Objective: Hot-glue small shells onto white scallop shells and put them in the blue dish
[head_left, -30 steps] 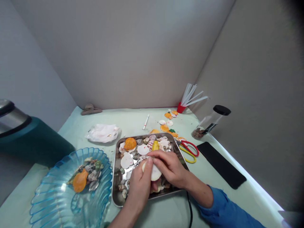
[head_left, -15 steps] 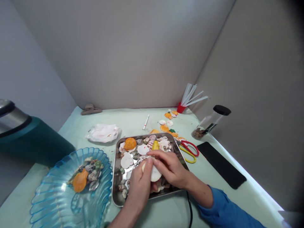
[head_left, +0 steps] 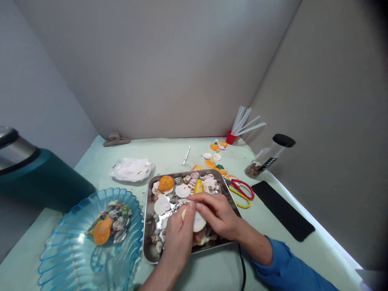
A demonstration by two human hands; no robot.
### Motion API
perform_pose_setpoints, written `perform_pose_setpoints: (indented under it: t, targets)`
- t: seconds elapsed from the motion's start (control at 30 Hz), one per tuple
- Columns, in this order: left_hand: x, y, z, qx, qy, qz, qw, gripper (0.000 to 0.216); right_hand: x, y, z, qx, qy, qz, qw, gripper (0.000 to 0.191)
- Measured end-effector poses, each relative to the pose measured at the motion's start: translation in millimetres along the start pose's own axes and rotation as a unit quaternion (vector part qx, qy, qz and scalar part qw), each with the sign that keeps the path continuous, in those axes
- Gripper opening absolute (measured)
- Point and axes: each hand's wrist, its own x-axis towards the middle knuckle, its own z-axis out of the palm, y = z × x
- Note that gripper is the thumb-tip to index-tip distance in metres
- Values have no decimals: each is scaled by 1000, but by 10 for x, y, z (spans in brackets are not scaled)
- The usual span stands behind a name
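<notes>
A white scallop shell (head_left: 199, 222) is held between my two hands above a metal tray (head_left: 194, 251). My left hand (head_left: 179, 228) closes round its left side, thumb on top. From the right, my right hand (head_left: 218, 214) presses its fingers and thumb at the shell's upper edge; whatever else may be pinched there is hidden. In the tray lie an orange scallop shell (head_left: 166, 183), a flat white shell (head_left: 162, 205), a small yellow glue-like bottle (head_left: 198, 186) and several smaller shells. My hands cover the tray's middle.
Left of the tray stands a blue scalloped bowl (head_left: 60, 246) with shells, beside a teal bottle (head_left: 51, 178). To the right are red-and-yellow scissors (head_left: 242, 194), a black phone-like slab (head_left: 283, 210) and a clear jar (head_left: 268, 155). Behind lie a plastic packet (head_left: 131, 169) and a marker (head_left: 186, 156).
Almost nothing differs. Both hands stay at the white shell, with only a very slight shift of the fingers.
</notes>
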Motion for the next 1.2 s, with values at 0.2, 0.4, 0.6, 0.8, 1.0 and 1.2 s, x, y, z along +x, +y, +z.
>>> perform_pose_setpoints:
  t: [0.2,0.4,0.6,0.8,1.0,1.2]
  targets:
    - [5,-13,2,4,7,5,1000,52,0,3,-3,0,3,3,1000,23]
    - [6,-17,10,-1,-3,-6,1000,52,-1,0,7,-8,1,2,1000,23]
    - [0,3,17,-40,-3,-10,999,50,7,-1,7,-15,-4,-3,1000,24]
    - [-1,21,9,-61,-7,-19,998,47,0,-4,1,-16,-11,-7,1000,27]
    - [9,-3,13,-30,-11,-9,999,44,4,-1,2,-17,-16,-11,1000,29]
    - [30,-32,7,-29,-32,-27,999,47,3,9,-8,-15,-18,-3,1000,27]
